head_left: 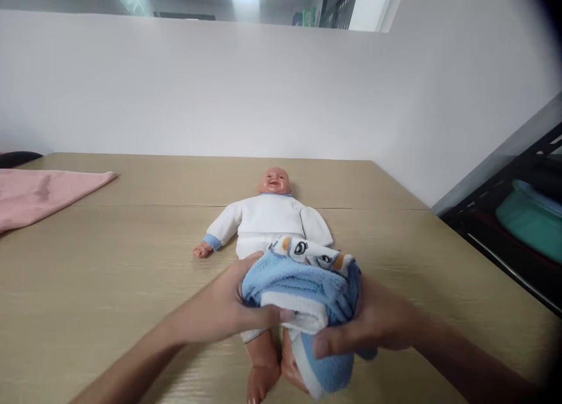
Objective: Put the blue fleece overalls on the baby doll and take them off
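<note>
A baby doll (273, 216) in a white top with blue cuffs lies on its back on the table, its bare feet towards me. Above its legs I hold a bunched blue and white terry garment (302, 281) with printed eyes and orange patches. My left hand (228, 304) grips its left side, thumb across the white edge. On the other side my right hand (369, 316) grips it, thumb on the blue cloth. A blue part with a white border hangs down over one of the doll's legs. The doll's hips are hidden behind the cloth.
The wooden table (132, 275) has a seam running across it. A pink cloth (44, 193) lies at the far left. A white wall (219, 93) rises behind the table. To the right stands a black rack (496, 240) with a green item (531, 219).
</note>
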Available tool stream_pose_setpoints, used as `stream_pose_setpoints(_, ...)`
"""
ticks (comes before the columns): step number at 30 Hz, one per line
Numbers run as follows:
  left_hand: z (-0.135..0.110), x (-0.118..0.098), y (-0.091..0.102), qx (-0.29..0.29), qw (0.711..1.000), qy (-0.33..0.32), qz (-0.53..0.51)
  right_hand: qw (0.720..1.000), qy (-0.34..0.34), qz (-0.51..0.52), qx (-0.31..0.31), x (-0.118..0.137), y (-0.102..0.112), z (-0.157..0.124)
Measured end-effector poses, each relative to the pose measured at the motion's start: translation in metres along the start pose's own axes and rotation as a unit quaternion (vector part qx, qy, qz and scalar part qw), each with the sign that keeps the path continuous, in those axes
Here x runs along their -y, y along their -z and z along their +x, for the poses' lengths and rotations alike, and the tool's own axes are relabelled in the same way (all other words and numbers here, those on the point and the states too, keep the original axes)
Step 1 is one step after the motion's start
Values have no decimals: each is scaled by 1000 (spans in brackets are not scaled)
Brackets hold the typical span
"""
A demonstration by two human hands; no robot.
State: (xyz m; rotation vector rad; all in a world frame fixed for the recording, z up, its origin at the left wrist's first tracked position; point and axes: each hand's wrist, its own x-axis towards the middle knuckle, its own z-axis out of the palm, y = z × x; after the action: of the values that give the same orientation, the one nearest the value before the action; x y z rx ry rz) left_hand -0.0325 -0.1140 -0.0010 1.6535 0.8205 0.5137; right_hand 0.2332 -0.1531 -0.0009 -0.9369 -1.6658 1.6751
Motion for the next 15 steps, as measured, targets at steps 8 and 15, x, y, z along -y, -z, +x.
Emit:
stream_pose_setpoints(8,-49,35,-72,-257,966,5,20,980,25,-98,-170,-9,-50,-26)
stream_pose_setpoints(15,-61,55,-66,-261,962,52,64,964,36,-177,-194,-26,-61,-20)
